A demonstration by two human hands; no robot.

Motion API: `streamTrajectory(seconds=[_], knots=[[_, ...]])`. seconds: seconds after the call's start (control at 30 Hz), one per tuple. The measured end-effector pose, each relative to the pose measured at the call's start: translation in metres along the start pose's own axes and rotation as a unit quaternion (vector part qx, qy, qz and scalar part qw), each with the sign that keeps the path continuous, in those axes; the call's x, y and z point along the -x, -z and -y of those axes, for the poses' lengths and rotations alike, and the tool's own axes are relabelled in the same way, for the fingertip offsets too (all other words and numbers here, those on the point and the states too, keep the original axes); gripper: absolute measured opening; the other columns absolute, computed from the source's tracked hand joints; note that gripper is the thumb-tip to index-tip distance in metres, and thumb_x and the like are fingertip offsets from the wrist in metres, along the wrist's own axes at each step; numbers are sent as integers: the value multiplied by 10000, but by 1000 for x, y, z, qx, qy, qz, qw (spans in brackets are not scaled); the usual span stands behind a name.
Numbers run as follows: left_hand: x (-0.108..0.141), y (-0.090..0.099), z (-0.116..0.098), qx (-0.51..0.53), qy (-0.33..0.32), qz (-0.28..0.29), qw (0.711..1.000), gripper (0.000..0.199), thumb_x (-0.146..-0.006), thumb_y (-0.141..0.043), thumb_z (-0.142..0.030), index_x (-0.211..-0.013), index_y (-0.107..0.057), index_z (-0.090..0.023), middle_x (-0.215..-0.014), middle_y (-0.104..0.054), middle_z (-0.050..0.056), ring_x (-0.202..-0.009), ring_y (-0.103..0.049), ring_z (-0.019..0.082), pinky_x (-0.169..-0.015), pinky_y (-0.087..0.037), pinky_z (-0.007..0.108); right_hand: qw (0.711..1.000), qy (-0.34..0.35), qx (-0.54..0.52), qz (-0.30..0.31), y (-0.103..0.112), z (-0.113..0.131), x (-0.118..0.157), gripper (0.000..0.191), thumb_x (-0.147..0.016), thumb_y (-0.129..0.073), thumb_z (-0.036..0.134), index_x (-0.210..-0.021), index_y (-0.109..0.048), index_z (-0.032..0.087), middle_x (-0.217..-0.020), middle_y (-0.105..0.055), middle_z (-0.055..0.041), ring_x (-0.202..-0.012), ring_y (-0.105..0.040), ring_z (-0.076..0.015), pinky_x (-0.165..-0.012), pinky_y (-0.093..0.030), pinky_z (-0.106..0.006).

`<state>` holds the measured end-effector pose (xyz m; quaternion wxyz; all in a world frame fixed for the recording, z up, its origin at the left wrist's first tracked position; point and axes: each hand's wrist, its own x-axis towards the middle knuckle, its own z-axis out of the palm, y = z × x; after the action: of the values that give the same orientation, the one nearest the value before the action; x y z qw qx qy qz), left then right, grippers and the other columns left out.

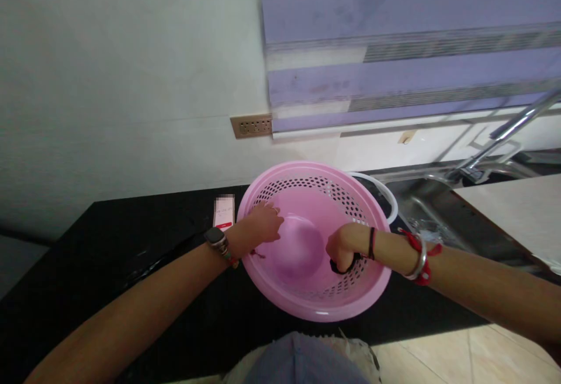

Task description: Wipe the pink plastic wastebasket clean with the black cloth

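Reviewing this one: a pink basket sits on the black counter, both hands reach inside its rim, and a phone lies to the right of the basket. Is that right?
Not quite: the head view shows the phone to the left of the pink basket, on the black counter. The rest stands.

On the counter (pixel 109 238), the basket (pixel 322 312) stands between the phone (pixel 224 208), left near the back edge, and the sink (pixel 411 196), right.

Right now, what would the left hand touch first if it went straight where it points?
The left hand would likely meet the inside bottom of the pink basket, though depth is hard to judge.
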<state>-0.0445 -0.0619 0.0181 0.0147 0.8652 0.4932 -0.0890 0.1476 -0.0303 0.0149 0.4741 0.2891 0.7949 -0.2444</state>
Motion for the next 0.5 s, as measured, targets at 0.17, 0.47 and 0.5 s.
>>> streamTrajectory(seconds=[0.17, 0.47, 0.5], knots=[[14, 20, -21, -83, 31, 20, 996, 375, -775, -604, -277, -1123, -618, -136, -1397, -412, 141, -1325, -309, 295, -1090, -243, 474, 999, 28, 2, -45, -25, 12, 1, 125, -603, -590, 93, -512, -629, 169, -626, -657, -62, -757, -625, -258, -705, -483, -380], [9, 44, -30, -112, 177, -213, 954, 541, -841, -448, -99, -1372, -355, -148, -1479, -245, 127, -1354, -229, 314, -1071, -278, 529, 998, 26, 28, -41, -44, 20, 4, 118, -638, -576, 100, -606, -687, 124, -693, -671, -113, -763, -637, -304, -696, -480, -434], [10, 43, -31, -111, 187, -212, 953, 540, -841, -441, -87, -1372, -353, -136, -1471, -264, 137, -1342, -259, 316, -1057, -315, 507, 998, 21, 23, -49, -48, 22, 2, 118, -607, -588, 73, -579, -682, 138, -683, -670, -105, -763, -637, -307, -707, -481, -441]])
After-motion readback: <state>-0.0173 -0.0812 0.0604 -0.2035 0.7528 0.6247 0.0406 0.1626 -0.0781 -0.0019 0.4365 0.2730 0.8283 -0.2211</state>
